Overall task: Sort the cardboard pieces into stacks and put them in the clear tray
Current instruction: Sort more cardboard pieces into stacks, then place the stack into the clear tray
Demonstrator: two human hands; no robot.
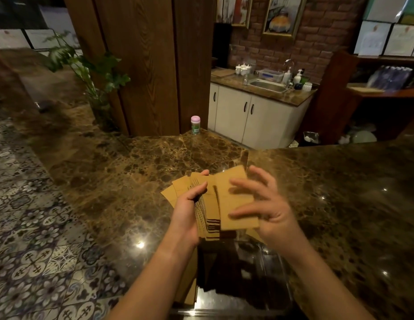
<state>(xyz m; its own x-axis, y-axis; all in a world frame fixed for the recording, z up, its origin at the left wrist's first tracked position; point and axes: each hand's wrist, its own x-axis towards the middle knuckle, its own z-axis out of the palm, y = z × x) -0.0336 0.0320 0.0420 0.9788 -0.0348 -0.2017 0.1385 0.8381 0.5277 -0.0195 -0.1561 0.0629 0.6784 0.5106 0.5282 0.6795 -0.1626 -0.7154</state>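
A thick fanned stack of tan cardboard pieces (233, 204) is held above the marble counter (132, 181). My left hand (189, 213) grips the stack from its left side, thumb on top and fingertips at the far edge. My right hand (266, 209) holds the top pieces from the right, fingers spread over them. Below my wrists sits the clear tray (280, 273); dark and tan pieces show in it, blurred by reflections. A tan piece (255, 234) pokes out under my right hand.
A small bottle with a pink cap (195, 124) stands at the counter's far edge by the wooden pillar (143, 65). A potted plant (90, 72) is at the far left. Patterned tile floor (28, 227) lies left of the counter. A sink cabinet (259, 112) stands behind.
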